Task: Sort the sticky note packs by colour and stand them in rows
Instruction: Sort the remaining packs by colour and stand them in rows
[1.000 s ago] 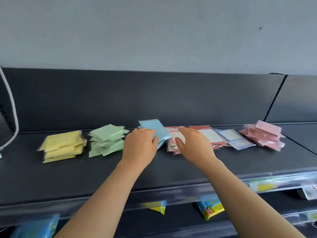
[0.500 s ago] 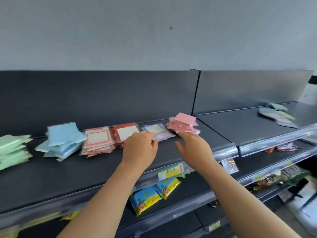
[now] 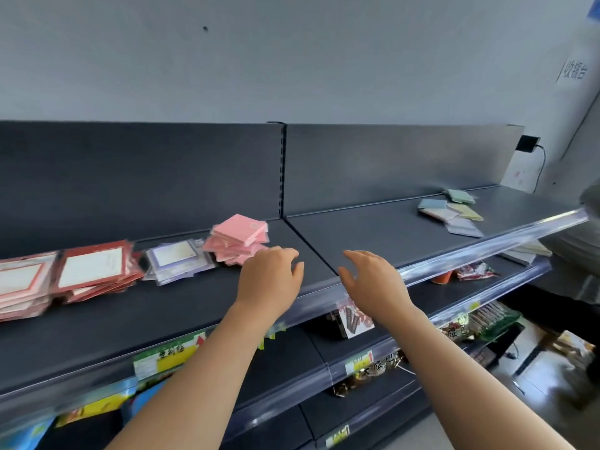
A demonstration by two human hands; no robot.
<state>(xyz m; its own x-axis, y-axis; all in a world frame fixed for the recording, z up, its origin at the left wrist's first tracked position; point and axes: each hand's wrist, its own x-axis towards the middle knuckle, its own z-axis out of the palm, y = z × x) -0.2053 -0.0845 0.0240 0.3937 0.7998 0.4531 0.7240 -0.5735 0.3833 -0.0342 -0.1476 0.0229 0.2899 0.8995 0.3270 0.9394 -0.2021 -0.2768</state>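
Note:
On the dark top shelf (image 3: 201, 306) lie flat piles of sticky note packs: a pink pile (image 3: 238, 237), a lilac pile (image 3: 175, 259), a red-framed pile (image 3: 95, 271) and a pale red-framed pile (image 3: 19, 287) at the left edge. Far right on the neighbouring shelf section lies a loose mixed heap (image 3: 453, 211) of blue, green, yellow and lilac packs. My left hand (image 3: 269, 276) hovers just right of the pink pile, fingers loosely curled, holding nothing. My right hand (image 3: 373, 280) is over the shelf's front edge with fingers spread and nothing in it.
A clear plastic price rail (image 3: 487, 245) runs along the shelf front. Lower shelves hold snack packets (image 3: 354, 319) and price labels (image 3: 168, 355). A vertical divider joint (image 3: 283, 170) splits the back panel. A wall socket with a cable (image 3: 527, 144) sits at the far right.
The view has swung right: yellow, green and blue piles have left the frame, and the mixed heap has come closer. My left hand let go of a blue pack; both hands moved right.

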